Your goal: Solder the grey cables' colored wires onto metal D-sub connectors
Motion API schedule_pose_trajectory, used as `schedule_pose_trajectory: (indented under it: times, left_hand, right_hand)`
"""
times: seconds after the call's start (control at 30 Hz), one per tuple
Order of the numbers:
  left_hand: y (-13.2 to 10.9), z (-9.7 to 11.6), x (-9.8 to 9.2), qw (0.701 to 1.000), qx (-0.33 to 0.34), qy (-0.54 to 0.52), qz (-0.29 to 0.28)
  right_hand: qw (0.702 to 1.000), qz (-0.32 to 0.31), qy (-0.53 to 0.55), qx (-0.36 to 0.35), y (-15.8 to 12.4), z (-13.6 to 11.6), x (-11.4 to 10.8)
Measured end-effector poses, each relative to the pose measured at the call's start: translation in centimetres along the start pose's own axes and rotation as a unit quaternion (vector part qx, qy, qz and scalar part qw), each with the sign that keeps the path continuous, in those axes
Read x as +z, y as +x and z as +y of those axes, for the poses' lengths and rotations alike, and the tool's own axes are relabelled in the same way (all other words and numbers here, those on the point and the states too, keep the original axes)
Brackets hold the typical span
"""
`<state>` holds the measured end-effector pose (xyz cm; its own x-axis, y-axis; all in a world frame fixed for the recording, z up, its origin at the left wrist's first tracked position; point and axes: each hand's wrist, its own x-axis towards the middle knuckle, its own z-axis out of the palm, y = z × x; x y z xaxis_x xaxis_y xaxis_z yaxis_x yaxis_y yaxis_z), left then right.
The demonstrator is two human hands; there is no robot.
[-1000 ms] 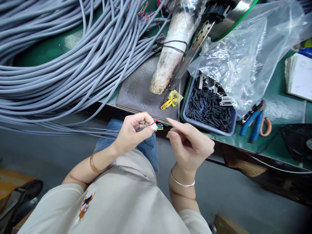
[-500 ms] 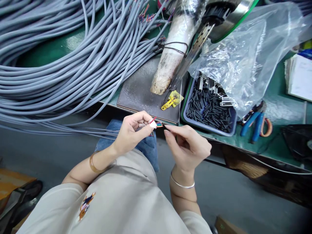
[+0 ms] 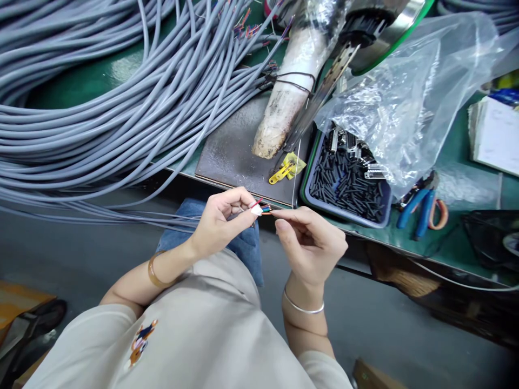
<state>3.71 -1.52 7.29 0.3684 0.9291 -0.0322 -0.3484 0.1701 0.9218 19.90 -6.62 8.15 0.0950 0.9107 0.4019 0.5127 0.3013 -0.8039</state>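
My left hand is closed on a grey cable near its stripped end. Thin coloured wires fan out past the thumb, with a red one pointing up and an orange one lowest. Something small and white sits at my left thumb tip. My right hand is curled, index fingertip at the tips of the wires and thumb just below. Whatever lies between those fingers is too small to make out. Both hands are in front of the table edge, above my lap.
Grey cables cover the left of the green table. A dark board carries a yellow clip under a wrapped white post. To the right are a tray of short black tubes and metal connectors, a plastic bag and blue-handled pliers.
A dark piece that showed at my right fingertips is no longer visible there. My right hand has shifted slightly left, its fingertips closer to the wires. The left hand keeps its hold.
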Motion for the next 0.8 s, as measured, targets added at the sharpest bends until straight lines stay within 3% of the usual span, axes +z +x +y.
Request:
schedule_pose_trajectory:
  times: [0.33,0.8]
  left_hand:
    - [-0.26,-0.18,-0.08,1.0,-0.015,-0.011,0.003]
    - [-0.21,-0.03,-0.05,0.996,-0.081,-0.033,-0.017]
  right_hand:
    - [0.994,-0.008,0.031,0.108,-0.05,-0.12,-0.06]
    - [0.973,-0.063,0.151,0.163,0.76,0.41,-0.49]
